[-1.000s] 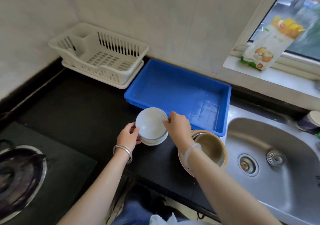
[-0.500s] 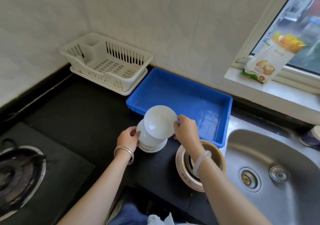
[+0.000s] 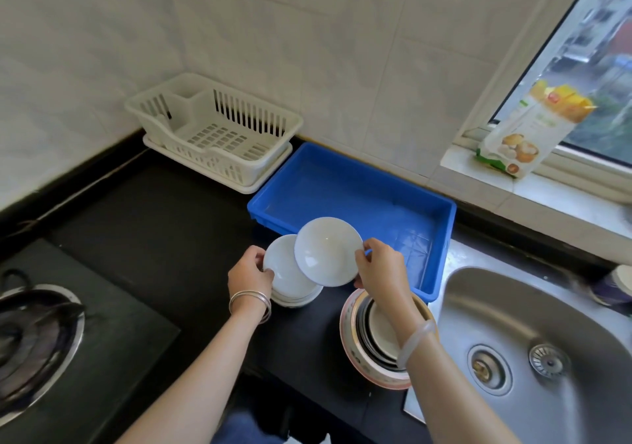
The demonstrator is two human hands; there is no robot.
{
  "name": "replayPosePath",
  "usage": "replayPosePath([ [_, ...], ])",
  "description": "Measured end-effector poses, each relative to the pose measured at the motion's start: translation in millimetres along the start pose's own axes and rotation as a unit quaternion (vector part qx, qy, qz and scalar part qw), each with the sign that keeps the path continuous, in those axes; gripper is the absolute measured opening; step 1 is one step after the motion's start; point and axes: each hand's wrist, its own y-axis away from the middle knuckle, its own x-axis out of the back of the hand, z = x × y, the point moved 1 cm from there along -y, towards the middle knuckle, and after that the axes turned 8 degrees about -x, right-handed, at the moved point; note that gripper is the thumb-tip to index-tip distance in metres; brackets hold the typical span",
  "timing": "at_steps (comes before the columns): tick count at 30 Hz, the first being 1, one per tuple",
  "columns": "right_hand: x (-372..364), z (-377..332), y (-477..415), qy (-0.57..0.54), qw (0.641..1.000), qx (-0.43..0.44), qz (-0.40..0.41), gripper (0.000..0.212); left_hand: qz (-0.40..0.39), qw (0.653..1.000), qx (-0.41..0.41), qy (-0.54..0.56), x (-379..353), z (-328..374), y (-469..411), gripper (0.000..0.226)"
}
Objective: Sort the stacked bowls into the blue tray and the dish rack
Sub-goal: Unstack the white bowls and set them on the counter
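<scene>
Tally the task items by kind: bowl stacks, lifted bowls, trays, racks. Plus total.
Bowl stacks: 2, the white stack and the mixed stack; bowls per stack cannot be counted
Lifted bowls: 1, the bowl in the right hand
Trays: 1, the tray
Racks: 1, the rack
Total: 5

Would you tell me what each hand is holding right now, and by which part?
The right hand pinches the raised white bowl by its rim; the left hand grips the bowl stack at its left edge.
</scene>
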Motion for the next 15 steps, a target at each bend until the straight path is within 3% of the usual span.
replayPosePath([
  [11,4.0,-61.5,-1.5,-0.043,0.997,0.061,0.02,0.02,0.005,0.982,0.056,0.179,56.2,-3.2,-36.1,0.027],
  [15,-15.1,-102.8,-13.1,-0.062,0.994,0.088,-0.016,0.017,0.039,0.966,0.091,0.241,96.7,-19.2,-62.0,0.029],
])
